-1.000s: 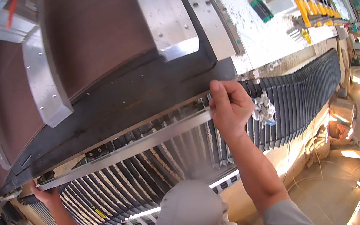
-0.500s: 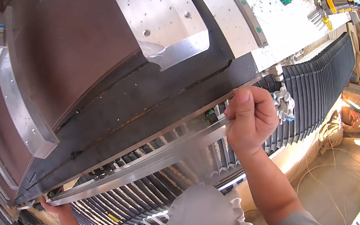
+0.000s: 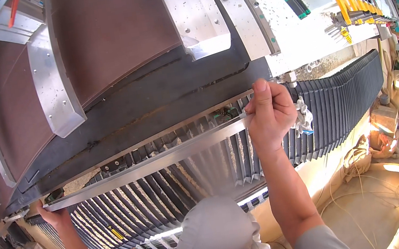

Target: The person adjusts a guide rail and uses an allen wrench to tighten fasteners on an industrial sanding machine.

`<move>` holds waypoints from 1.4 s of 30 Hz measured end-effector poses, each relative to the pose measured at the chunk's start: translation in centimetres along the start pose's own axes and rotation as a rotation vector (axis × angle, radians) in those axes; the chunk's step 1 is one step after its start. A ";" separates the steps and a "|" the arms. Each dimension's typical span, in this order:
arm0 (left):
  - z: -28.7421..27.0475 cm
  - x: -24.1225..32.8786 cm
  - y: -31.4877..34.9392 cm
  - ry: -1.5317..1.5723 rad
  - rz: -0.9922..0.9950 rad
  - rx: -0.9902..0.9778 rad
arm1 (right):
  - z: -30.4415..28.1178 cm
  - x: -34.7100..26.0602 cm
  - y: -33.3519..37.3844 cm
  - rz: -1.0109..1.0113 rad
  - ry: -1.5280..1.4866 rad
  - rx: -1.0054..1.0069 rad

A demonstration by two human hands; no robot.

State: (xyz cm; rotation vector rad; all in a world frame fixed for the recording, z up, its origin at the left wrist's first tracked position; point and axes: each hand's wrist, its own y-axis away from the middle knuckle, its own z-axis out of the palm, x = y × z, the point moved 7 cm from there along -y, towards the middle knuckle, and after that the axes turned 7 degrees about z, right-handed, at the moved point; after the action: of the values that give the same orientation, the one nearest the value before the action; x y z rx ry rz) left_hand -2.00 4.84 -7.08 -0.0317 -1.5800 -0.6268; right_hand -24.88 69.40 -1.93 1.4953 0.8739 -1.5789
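Observation:
A long, thin, flat metal strip spans the view just in front of a black machine plate, roughly along its near edge. My right hand is closed on the strip's right end, its thumb pressing from above. At the far left end my left hand grips the strip; its fingers are partly hidden below. Under the strip lies a ribbed black bellows cover strewn with pale chips or dust.
Brown panels and silver metal brackets stand over the black plate. At the upper right are a green-black block and yellow-handled tools. A crumpled pale cloth hangs beside my right hand. Loose cable lies on the floor.
The view has shifted, so the machine sits differently in it. Both hands still hold the strip, which appears slightly higher in the picture. My right thumb now points more upward.

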 end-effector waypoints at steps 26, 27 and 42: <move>-2.2 -16.6 10.5 -0.110 -0.068 -0.384 | -15.9 -1.4 15.0 0.163 0.599 -0.269; -0.8 -18.7 16.5 -0.314 -0.061 -0.383 | -19.1 -0.7 16.8 0.166 0.631 -0.252; -27.7 -30.4 44.5 -0.962 -0.087 -0.610 | -31.9 -5.3 35.1 -0.063 0.724 -0.625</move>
State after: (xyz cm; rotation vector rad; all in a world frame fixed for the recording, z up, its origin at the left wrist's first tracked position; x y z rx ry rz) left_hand 44.33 41.79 -19.67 -0.8277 -2.2339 -1.2588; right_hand 21.08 81.76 2.10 1.5573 1.6443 -0.6486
